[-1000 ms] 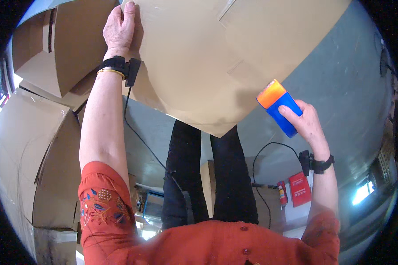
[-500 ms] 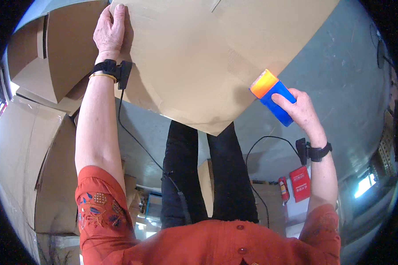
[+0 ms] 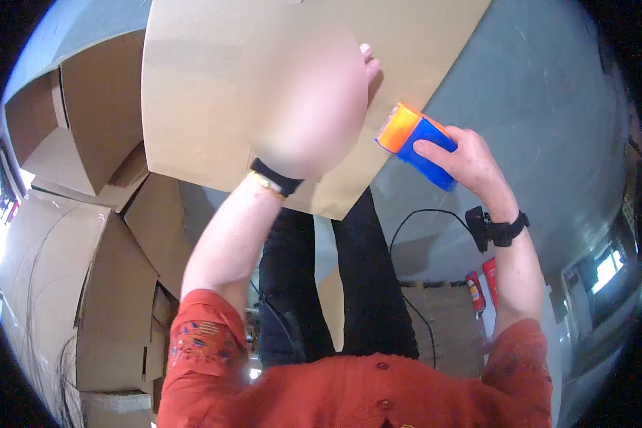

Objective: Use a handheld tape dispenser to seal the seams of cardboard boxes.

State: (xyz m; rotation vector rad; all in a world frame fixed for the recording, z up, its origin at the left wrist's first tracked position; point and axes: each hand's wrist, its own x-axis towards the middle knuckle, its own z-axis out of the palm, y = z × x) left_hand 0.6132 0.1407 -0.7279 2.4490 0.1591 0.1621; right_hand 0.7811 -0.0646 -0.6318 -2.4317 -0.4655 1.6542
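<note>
Across the large cardboard panel (image 3: pixel 192 93), our left hand (image 3: pixel 310 107) had moved from the left edge toward the middle, too blurred to tell its fingers' spread. Our right hand (image 3: pixel 471 160) clasped the blue-and-orange tape dispenser (image 3: pixel 411 134) by the panel's right edge. Whether tape had been laid, or how much remained, we couldn't tell.

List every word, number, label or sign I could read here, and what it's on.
None can be read.
Fire extinguisher: a pale label, too small and blurred to read.
Red panel: partly hidden behind the right forearm; nothing legible.
Tool, blue and orange, in the right hand: no lettering I can make out.
Cardboard: no lettering I can make out.
</note>
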